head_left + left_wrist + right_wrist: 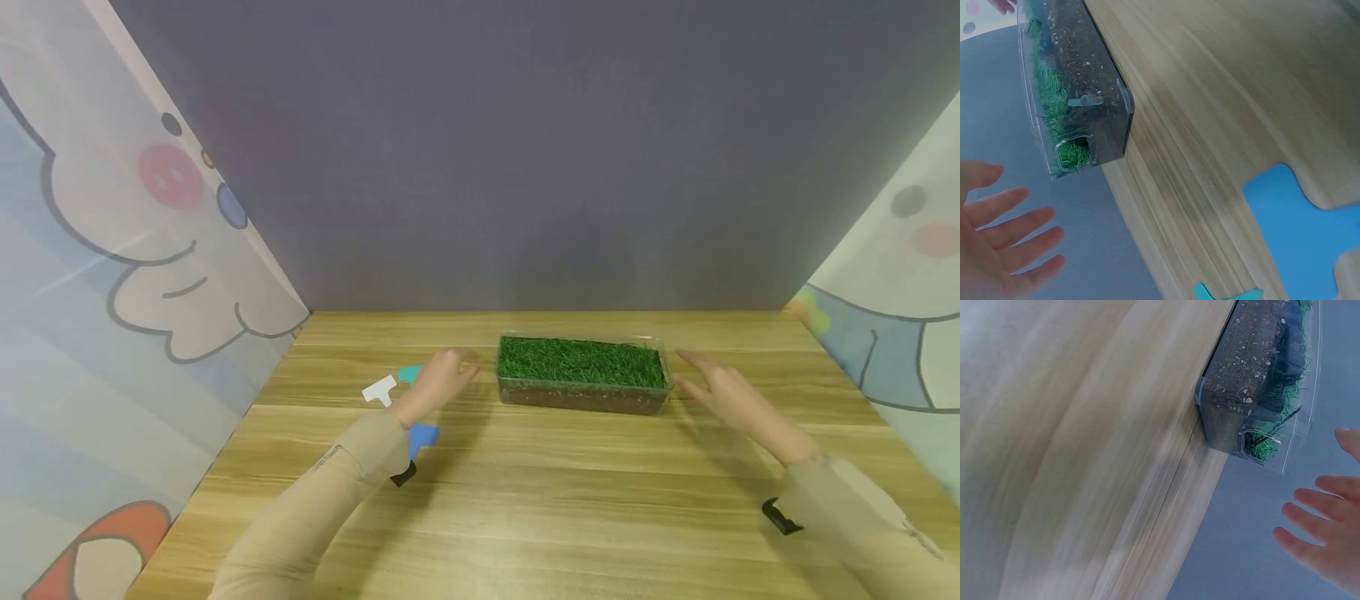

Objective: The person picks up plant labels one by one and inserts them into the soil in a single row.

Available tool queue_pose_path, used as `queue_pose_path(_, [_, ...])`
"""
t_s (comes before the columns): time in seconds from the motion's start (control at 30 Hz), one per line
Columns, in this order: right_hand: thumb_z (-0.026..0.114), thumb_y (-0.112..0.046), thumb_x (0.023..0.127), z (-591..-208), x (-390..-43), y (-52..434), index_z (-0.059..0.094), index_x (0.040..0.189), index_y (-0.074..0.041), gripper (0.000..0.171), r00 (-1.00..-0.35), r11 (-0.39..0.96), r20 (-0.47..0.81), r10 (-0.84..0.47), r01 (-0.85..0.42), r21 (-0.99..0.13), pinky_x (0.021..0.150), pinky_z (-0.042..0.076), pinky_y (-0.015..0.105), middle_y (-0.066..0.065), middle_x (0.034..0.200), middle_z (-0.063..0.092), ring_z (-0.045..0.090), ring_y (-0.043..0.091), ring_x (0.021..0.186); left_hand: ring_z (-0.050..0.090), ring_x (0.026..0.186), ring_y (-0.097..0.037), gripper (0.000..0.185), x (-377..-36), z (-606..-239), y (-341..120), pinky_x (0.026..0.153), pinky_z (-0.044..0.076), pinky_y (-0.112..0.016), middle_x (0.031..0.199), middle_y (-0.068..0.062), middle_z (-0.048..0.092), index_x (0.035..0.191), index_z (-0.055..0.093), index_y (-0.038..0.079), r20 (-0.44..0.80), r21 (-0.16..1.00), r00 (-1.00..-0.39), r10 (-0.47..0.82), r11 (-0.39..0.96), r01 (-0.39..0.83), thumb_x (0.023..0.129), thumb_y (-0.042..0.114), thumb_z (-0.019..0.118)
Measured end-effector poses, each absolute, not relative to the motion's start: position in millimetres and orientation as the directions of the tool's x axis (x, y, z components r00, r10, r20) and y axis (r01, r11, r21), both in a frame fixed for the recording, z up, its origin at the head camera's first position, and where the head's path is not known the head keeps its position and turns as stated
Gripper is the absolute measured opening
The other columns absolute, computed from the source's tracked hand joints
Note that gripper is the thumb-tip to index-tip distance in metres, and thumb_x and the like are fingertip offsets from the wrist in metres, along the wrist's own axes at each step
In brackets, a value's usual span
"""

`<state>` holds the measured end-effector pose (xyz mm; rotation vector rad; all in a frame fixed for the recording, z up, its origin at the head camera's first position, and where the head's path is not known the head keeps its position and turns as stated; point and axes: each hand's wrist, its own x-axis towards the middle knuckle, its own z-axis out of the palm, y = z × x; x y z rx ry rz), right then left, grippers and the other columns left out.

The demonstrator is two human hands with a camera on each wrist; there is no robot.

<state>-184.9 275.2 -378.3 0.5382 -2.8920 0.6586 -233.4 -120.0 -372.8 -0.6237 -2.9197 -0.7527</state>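
Observation:
A clear rectangular plastic box (581, 398) stands on the wooden table, with dark soil (1244, 369) low inside and green grass (577, 360) on top. Off its left end, the left hand (442, 382) hovers with fingers spread, apart from the box. The right hand (723, 396) is just off the other end, its fingers stretched toward the wall of the box. Neither hand holds anything. Both wrist views show a gap between the fingers and the box, whose ends each have a small arched cut-out.
Left of the box lie a white T-shaped tag (380, 389), a teal tag (408, 374) partly behind the left hand, and a blue tag (423, 437) beside the left sleeve. A grey panel (547, 167) rises behind the wooden table (570, 500); cartoon-printed sheets (97, 250) flank it.

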Motion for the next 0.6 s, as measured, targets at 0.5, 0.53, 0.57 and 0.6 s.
queue_pose_path(0.5, [0.047, -0.011, 0.091, -381.4, -207.7, 269.8, 0.042, 0.117, 0.02, 0.041, -0.974, 0.808, 0.163, -0.158, -0.223, -0.545, 0.066, 0.05, 0.046, 0.036, 0.108, 0.05, 0.056, 0.045, 0.088, 0.061, 0.086, -0.024, 0.026, -252.1, -376.4, -96.4, 0.07, 0.051, -0.031, 0.101, -0.015, 0.063, 0.109, 0.06, -0.001, 0.088, 0.682, -0.965, 0.246, 0.691, 0.238, 0.088, 0.013, 0.054])
queue_pose_path(0.53, [0.047, -0.011, 0.091, -382.0, -208.3, 269.7, 0.042, 0.117, 0.02, 0.04, -0.976, 0.802, 0.16, -0.15, -0.215, -0.558, 0.065, 0.05, 0.045, 0.036, 0.108, 0.051, 0.055, 0.046, 0.089, 0.061, 0.086, -0.024, 0.026, -253.1, -377.5, -94.9, 0.07, 0.051, -0.031, 0.101, -0.016, 0.063, 0.109, 0.06, -0.001, 0.079, 0.697, -0.967, 0.242, 0.681, 0.227, 0.088, 0.013, 0.054])
queue_pose_path(0.57, [0.047, -0.01, 0.091, -382.5, -208.7, 269.6, 0.042, 0.117, 0.02, 0.04, -0.977, 0.793, 0.155, -0.145, -0.209, -0.572, 0.064, 0.051, 0.044, 0.036, 0.107, 0.051, 0.055, 0.046, 0.089, 0.061, 0.087, -0.024, 0.027, -254.2, -378.9, -93.6, 0.07, 0.051, -0.031, 0.101, -0.016, 0.063, 0.109, 0.06, -0.002, 0.074, 0.706, -0.968, 0.239, 0.673, 0.221, 0.088, 0.012, 0.055])
queue_pose_path(0.6, [0.047, -0.01, 0.091, -383.1, -209.2, 269.4, 0.041, 0.118, 0.02, 0.04, -0.979, 0.78, 0.148, -0.141, -0.202, -0.593, 0.064, 0.051, 0.043, 0.036, 0.106, 0.052, 0.055, 0.046, 0.089, 0.061, 0.087, -0.025, 0.027, -255.3, -380.3, -92.5, 0.071, 0.051, -0.032, 0.101, -0.017, 0.063, 0.109, 0.06, -0.003, 0.076, 0.715, -0.968, 0.24, 0.663, 0.221, 0.087, 0.012, 0.056])
